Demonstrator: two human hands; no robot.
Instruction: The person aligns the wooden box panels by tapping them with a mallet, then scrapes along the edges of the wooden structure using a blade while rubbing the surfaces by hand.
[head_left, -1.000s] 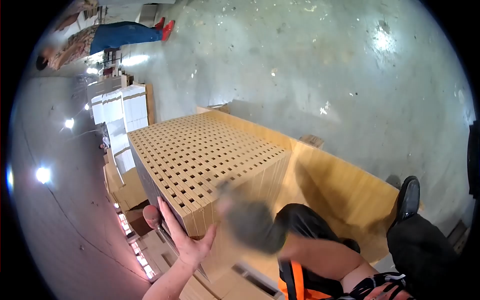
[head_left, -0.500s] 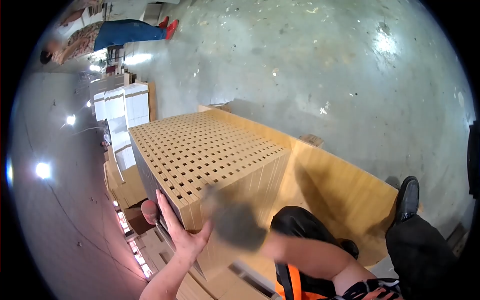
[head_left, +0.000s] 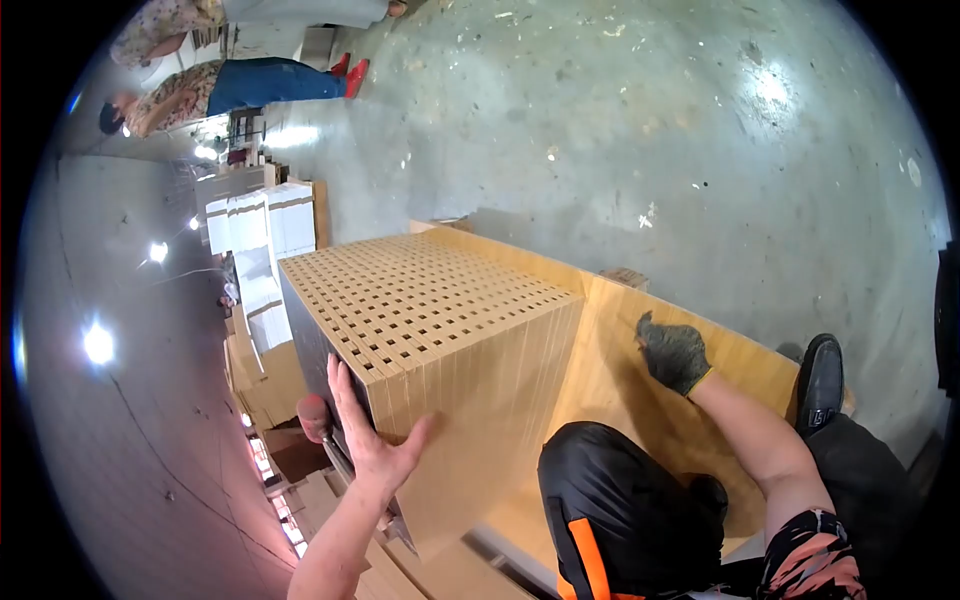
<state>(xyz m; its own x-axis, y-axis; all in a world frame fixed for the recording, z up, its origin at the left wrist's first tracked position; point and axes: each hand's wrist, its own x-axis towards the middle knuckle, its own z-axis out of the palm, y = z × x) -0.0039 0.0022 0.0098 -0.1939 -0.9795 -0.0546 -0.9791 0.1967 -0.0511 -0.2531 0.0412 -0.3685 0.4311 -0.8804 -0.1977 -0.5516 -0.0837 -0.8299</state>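
Observation:
A block of brown boards standing side by side fills the middle of the view, with rows of small square holes in the face turned up. My bare left hand lies against its near corner, fingers stretched along the dark outer board and thumb spread across the plain side. My right hand, in a dark grey glove, is over the light wooden panel, apart from the block. Its fingers are curled; whatever they may hold is too small to make out. Beside my left hand is a tool with a red rounded end.
A dark shoe is by the wooden panel's right end, and a black-clad knee is close to the block. White stacks stand beyond. Another person in blue and red shoes stands farther off on the grey floor.
My right hand has moved from beside my left hand, at the block's near side, up and right over the wooden panel. My left hand stays on the corner. More of a second person shows.

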